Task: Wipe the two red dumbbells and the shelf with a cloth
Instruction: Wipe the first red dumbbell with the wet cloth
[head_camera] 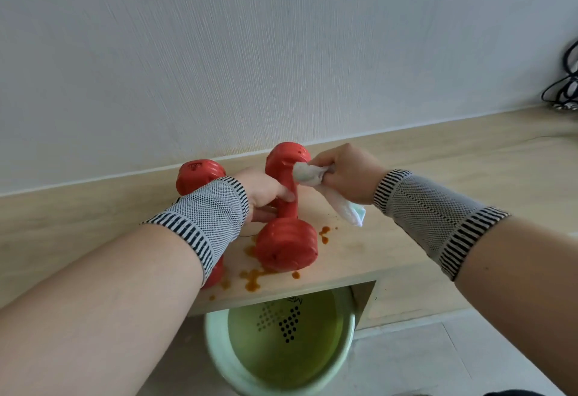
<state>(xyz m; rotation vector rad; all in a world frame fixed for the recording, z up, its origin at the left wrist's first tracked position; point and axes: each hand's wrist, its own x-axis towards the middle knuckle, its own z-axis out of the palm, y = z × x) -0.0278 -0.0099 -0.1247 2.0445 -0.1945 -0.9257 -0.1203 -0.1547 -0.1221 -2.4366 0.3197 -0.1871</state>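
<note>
Right hand (347, 173) clenched around a bunched white cloth (316, 176), pressing it against the upper handle of the nearer red dumbbell (287, 208), just below its far head; loose tail of cloth hanging toward the shelf (438, 195). Left hand (266, 192) gripping the same handle lower down, steadying it. Second red dumbbell (200, 176) lying just beside on the left, mostly hidden behind the left forearm, touched by no cloth. Orange splatters (253, 276) still spread over the wood around the near head and toward the front edge. Green basin (219, 348) of water below the shelf. By the look of it, early going: first dumbbell mid-wipe, second dumbbell and shelf apparently still to clean.
</note>
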